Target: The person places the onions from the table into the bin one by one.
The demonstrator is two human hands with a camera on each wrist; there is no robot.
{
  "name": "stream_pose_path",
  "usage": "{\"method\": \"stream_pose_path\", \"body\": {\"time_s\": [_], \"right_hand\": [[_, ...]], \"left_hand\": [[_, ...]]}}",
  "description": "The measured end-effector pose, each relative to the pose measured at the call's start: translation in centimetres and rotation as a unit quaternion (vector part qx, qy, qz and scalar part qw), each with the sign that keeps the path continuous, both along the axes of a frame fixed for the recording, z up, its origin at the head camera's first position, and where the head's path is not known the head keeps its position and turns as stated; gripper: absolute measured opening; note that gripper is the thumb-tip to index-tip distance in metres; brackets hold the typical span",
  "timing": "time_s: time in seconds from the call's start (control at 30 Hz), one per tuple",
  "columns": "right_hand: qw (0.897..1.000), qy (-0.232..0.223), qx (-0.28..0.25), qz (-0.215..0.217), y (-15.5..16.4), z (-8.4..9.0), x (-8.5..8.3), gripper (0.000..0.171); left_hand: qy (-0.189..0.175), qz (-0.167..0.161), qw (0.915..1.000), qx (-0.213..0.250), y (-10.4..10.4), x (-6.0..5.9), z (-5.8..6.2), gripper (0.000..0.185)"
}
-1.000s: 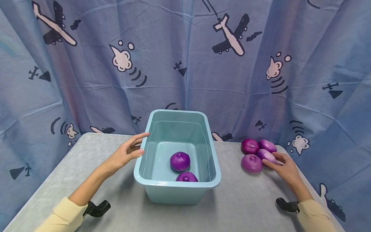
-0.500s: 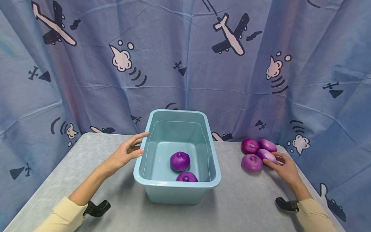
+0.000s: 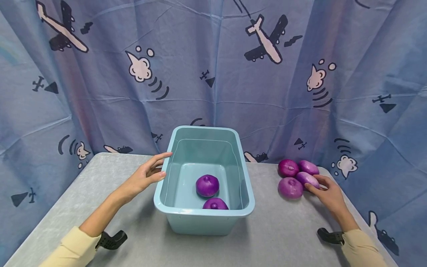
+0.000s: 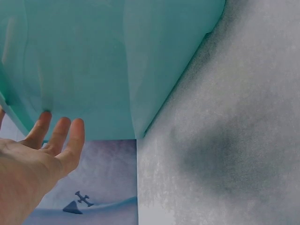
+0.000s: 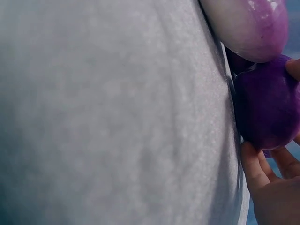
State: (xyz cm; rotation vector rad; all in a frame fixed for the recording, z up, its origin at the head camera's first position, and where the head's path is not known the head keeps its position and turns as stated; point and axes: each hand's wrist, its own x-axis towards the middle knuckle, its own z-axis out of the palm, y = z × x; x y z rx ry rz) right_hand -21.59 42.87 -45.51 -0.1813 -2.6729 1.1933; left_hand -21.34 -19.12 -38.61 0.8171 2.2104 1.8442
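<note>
While the left hand (image 3: 144,177) rests with straight fingers on the blue bin's (image 3: 168,207) left rim in the head view, the right hand (image 3: 328,194) curls around 1 purple onion (image 3: 308,179) among 4 on the grey table (image 3: 83,193); 2 more lie inside. From the left wrist, relaxed fingers (image 4: 58,136) meet the bin wall (image 4: 117,61). From the right wrist, fingertips (image 5: 253,164) cup the onion (image 5: 265,105).

head: high, facing forward-down over table (image 3: 287,230) | left wrist: close on bin (image 4: 117,61) wall | right wrist: close on onions (image 5: 267,103)
</note>
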Motion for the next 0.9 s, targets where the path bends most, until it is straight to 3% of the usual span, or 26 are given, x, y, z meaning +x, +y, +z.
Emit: {"method": "stream_pose_path", "body": {"time_s": [0.37,0.9], "right_hand": [[1.0,0.011,-0.014,0.008,0.1,0.3,0.6,0.066],[1.0,-0.002,0.006,0.001,1.0,0.3,0.9,0.073]], "left_hand": [[-0.002,-0.001,1.0,-0.001,0.0,0.0,0.1,0.06],[-0.003,0.01,0.9999,-0.004,0.0,0.1,0.2,0.06]]}}
